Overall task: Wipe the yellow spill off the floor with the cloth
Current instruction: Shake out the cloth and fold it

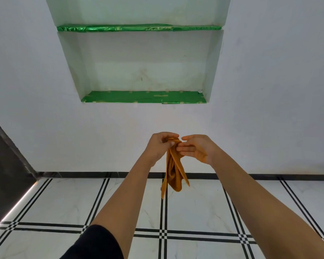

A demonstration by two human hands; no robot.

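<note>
Both arms are stretched out in front of the person at about chest height, and the 2 hands meet at the top of 1 mustard-yellow cloth point(173, 172). The left hand point(160, 146) is curled around the cloth's upper edge, thumb pressed over the gathered fabric. The right hand point(194, 149) sits just beside it, fingers half spread and palm turned inward, its fingertips touching the same bunched top; whether it truly pinches the fabric or only brushes it, I cannot tell.

The cloth hangs straight down from that shared grip in loose folds, clear of the floor point(204, 206). Held high like this, it looks as though it is being sorted out, gathered or refolded into a usable pad before going down to wipe. That is my reading, not something shown.

Further out, the floor is white marble-look tile crossed by paired black lines, with a black skirting band along the foot of the white wall point(36, 90). I count 0 yellow spills on the tiles in view; the spill must lie outside what can be seen, or under the arms. So no wiping can be judged from here.

In the wall is 1 recessed niche point(142, 71) with 2 green-lined shelves, both bare. 1 dark panel point(6, 165) stands at the left edge.
</note>
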